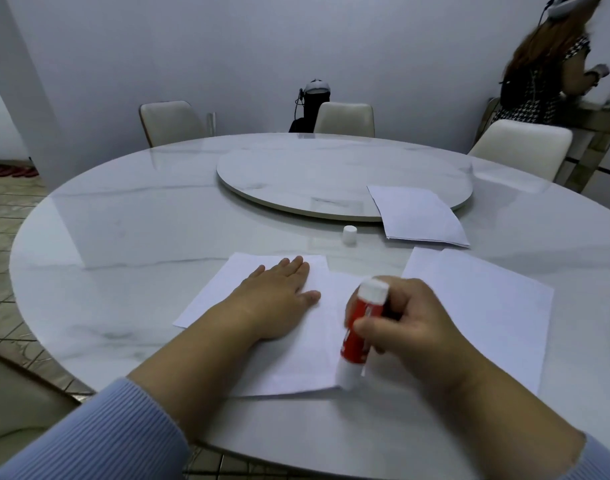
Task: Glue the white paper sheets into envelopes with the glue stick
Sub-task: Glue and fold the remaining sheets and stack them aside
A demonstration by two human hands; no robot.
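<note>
A folded white paper sheet [296,362] lies on the round marble table [123,237] in front of me. My left hand [277,296] presses flat on it, fingers spread. My right hand [410,327] grips a red-and-white glue stick [357,337], tilted, with its lower white tip touching the sheet's near right edge. The stick's white cap [350,234] stands upright on the table beyond the sheet. Another white sheet [487,306] lies to the right, partly under my right hand. A small stack of white sheets [417,216] rests further back right.
A marble turntable [331,174] occupies the table's middle; the far stack overlaps its rim. Cream chairs [172,121] stand around the table. A person [552,74] stands at the far right by a side counter. A dark bag with a headset [314,102] sits behind the far chair.
</note>
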